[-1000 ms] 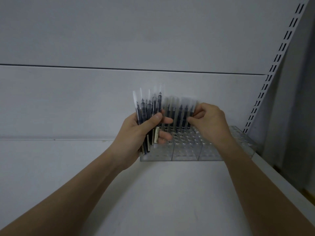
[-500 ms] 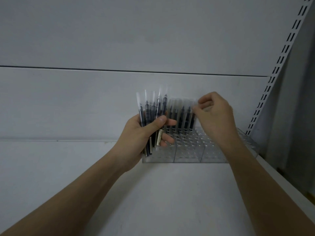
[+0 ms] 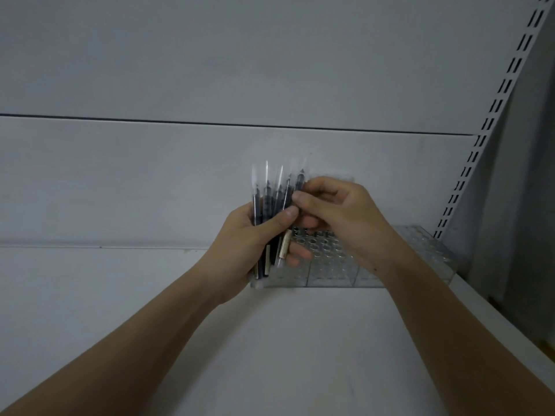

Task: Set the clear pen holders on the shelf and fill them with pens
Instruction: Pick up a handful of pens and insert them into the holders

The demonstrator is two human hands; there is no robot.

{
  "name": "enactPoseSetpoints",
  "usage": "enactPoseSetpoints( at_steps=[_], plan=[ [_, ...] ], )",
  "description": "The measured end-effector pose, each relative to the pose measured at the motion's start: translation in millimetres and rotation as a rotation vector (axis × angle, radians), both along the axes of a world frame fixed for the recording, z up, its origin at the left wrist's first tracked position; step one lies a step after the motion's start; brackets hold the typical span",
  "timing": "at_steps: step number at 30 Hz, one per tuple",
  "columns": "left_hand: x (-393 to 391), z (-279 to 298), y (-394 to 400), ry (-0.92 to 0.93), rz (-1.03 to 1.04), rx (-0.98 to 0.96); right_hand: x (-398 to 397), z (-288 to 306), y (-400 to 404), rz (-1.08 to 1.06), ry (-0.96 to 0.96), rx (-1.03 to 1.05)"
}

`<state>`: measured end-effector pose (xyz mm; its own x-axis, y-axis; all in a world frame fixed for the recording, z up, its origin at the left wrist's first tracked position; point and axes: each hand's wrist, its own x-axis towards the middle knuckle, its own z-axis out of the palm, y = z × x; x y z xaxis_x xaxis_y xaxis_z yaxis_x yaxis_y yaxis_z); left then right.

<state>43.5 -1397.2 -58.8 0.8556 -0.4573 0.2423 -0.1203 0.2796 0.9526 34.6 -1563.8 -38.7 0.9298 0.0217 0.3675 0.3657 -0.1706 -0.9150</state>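
Clear plastic pen holders (image 3: 336, 265), drilled with rows of round holes, sit side by side in a row on the white shelf (image 3: 270, 340), pushed back against the white rear panel (image 3: 150, 181) toward the right-hand end. The front walls of the blocks are visible below the hands; the rightmost block extends close to the slotted white upright (image 3: 480, 139) at the shelf's right edge. The upper ends of pens standing in the rear holes are faintly visible behind the right hand; their number cannot be told.

The left hand (image 3: 255, 244) grips a bundle of dark-barrelled pens with clear caps (image 3: 270, 202), held roughly upright just in front of the left end of the holder row. Its thumb is pressed across the front of the bundle and its fingers are curled round the back, with the fingertips showing at the right side. The clear cap ends fan slightly above the hand; pale lower ends protrude beneath the palm.

The right hand (image 3: 339, 211) is raised above the holders, immediately beside the bundle. Its forefinger and thumb are closed together on the rightmost pen of the bundle near its upper part; the remaining fingers are curled in toward the palm. The two hands are touching or very nearly so at the thumbs.

Both forearms are bare and reach in from the lower corners of the view.
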Motion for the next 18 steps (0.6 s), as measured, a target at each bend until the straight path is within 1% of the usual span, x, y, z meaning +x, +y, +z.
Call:
enactPoseSetpoints(
  at_steps=[4, 9, 12, 15, 18],
  plan=[
    [-1.1, 0.1, 0.0, 0.017, -0.026, 0.034, 1.9, 2.3, -4.6, -0.078, -0.006, 0.111],
    [-1.4, 0.4, -0.1, 0.001, -0.004, 0.047, 2.0, 2.4, -4.9, -0.038, 0.039, 0.145],
    [-1.4, 0.9, 0.0, 0.008, -0.004, 0.046, 3.7, 1.4, -5.1, -0.052, 0.040, 0.166],
    [-1.7, 1.0, -1.0, 0.015, -0.007, 0.051, 4.5, 4.5, -9.4, -0.078, 0.012, 0.273],
    [-1.3, 0.9, -0.7, 0.021, 0.000, 0.047, 3.3, 13.5, -21.9, -0.157, -0.049, 0.406]
  ],
)
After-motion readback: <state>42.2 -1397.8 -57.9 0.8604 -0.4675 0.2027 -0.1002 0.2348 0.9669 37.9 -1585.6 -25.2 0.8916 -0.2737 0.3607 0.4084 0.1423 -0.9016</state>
